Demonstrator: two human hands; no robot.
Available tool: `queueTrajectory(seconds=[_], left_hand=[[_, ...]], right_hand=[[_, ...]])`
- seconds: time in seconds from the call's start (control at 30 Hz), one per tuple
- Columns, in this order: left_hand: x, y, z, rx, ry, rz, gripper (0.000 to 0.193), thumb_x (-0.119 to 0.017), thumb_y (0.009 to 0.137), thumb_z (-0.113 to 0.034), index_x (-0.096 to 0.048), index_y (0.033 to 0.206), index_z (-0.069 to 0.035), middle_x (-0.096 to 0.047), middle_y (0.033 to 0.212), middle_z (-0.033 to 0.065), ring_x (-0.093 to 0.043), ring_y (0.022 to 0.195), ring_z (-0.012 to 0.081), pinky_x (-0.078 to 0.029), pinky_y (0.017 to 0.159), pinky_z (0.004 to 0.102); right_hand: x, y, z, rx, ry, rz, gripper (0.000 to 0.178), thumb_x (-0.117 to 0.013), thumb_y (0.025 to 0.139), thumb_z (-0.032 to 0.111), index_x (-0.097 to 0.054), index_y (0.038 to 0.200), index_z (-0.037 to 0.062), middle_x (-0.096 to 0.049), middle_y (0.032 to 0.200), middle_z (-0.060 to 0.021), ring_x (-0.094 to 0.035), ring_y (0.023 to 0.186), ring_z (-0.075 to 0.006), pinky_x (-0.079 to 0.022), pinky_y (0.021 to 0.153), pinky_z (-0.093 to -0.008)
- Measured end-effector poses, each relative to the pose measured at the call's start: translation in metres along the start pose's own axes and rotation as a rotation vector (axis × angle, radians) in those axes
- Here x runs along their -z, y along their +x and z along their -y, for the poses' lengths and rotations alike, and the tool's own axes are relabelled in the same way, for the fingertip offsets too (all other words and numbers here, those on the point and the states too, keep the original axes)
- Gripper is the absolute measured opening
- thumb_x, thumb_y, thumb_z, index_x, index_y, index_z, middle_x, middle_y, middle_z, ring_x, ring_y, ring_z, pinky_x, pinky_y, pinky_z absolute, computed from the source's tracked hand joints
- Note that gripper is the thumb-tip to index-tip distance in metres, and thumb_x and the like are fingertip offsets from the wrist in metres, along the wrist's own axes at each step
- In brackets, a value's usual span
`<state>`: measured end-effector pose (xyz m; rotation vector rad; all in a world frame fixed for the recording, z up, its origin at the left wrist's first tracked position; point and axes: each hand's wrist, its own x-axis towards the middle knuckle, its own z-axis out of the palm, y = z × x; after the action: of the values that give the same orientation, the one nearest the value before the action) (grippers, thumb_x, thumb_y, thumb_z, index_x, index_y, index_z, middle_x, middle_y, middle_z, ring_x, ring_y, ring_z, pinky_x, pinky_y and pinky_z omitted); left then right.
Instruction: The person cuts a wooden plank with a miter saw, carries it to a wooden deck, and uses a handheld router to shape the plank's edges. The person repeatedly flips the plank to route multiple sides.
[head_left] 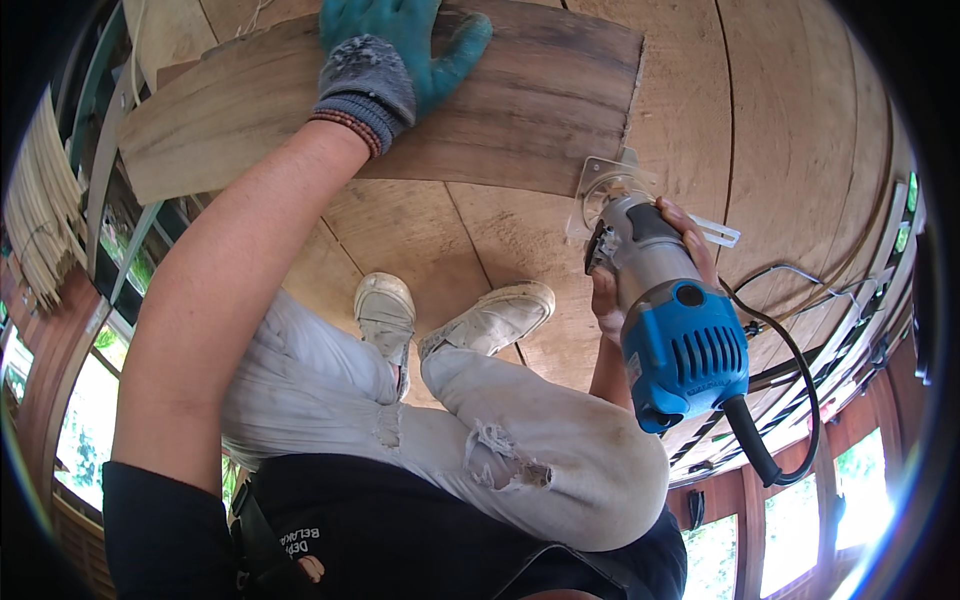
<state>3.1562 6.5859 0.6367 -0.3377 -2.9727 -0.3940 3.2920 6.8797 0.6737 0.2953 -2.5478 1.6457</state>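
Note:
My left hand (400, 60), in a teal-coated grey work glove, presses flat on a wooden board (530, 100) with its thumb spread and its fingertips cut off by the top of the view. The board has a dark grain and a slightly curved shape. Bare and ungloved, my right hand (690, 235) wraps round the grey body of a blue trim router (685, 350). The router is tilted, its clear base plate (600, 185) at the board's near right corner. Whether its bit touches the wood is hidden.
Wide floor planks (780, 130) lie under the board. The router's black cord (805, 400) loops down at the right. My shoes (500, 315) stand on the planks just this side of the board. A bundle of thin wooden strips (45, 200) is at the far left.

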Motion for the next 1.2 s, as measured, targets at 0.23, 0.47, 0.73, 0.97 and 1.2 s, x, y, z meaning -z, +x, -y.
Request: queueTrajectory(seconds=[0.23, 0.47, 0.73, 0.97, 1.2], left_hand=[[0.000, -0.001, 0.000, 0.006, 0.013, 0.000, 0.039, -0.067, 0.088, -0.044, -0.060, 0.101, -0.008, -0.064, 0.093, 0.0141, -0.060, 0.095, 0.0365, -0.039, 0.094, 0.0542], [0.000, 0.000, 0.000, 0.026, -0.026, 0.015, 0.038, -0.066, 0.087, -0.044, -0.060, 0.099, -0.009, -0.065, 0.093, 0.0133, -0.060, 0.095, 0.0357, -0.038, 0.095, 0.0537], [0.001, -0.001, 0.001, 0.041, -0.016, 0.050, 0.040, -0.066, 0.087, -0.045, -0.061, 0.102, -0.008, -0.065, 0.095, 0.0137, -0.061, 0.098, 0.0360, -0.038, 0.098, 0.0557], [0.001, -0.001, 0.001, 0.034, -0.009, 0.044, 0.040, -0.066, 0.088, -0.045, -0.061, 0.103, -0.008, -0.065, 0.097, 0.0139, -0.060, 0.099, 0.0360, -0.037, 0.100, 0.0567], [0.002, 0.000, -0.001, 0.062, -0.032, 0.081, 0.040, -0.065, 0.088, -0.047, -0.060, 0.101, -0.009, -0.064, 0.097, 0.0133, -0.060, 0.100, 0.0349, -0.035, 0.103, 0.0565]], right_hand=[[0.003, 0.005, -0.007, 0.045, -0.054, 0.019, 0.099, -0.090, 0.073, 0.024, -0.031, 0.151, 0.0123, -0.055, 0.138, -0.0195, -0.058, 0.129, -0.0340, -0.050, 0.111, -0.0452], [-0.003, 0.009, -0.006, 0.018, -0.044, -0.050, 0.088, -0.088, 0.078, 0.033, -0.038, 0.146, 0.0082, -0.059, 0.133, -0.0215, -0.061, 0.126, -0.0357, -0.048, 0.111, -0.0496], [-0.005, 0.013, -0.010, 0.031, -0.059, -0.078, 0.083, -0.087, 0.082, 0.038, -0.041, 0.144, 0.0074, -0.060, 0.131, -0.0216, -0.061, 0.125, -0.0370, -0.048, 0.111, -0.0523], [-0.005, 0.021, -0.010, 0.018, -0.053, -0.076, 0.082, -0.085, 0.083, 0.038, -0.040, 0.144, 0.0084, -0.060, 0.130, -0.0206, -0.062, 0.124, -0.0362, -0.049, 0.110, -0.0521], [-0.013, 0.038, -0.010, 0.009, -0.037, -0.136, 0.080, -0.086, 0.081, 0.040, -0.045, 0.139, 0.0056, -0.061, 0.128, -0.0194, -0.063, 0.122, -0.0344, -0.050, 0.108, -0.0511]])
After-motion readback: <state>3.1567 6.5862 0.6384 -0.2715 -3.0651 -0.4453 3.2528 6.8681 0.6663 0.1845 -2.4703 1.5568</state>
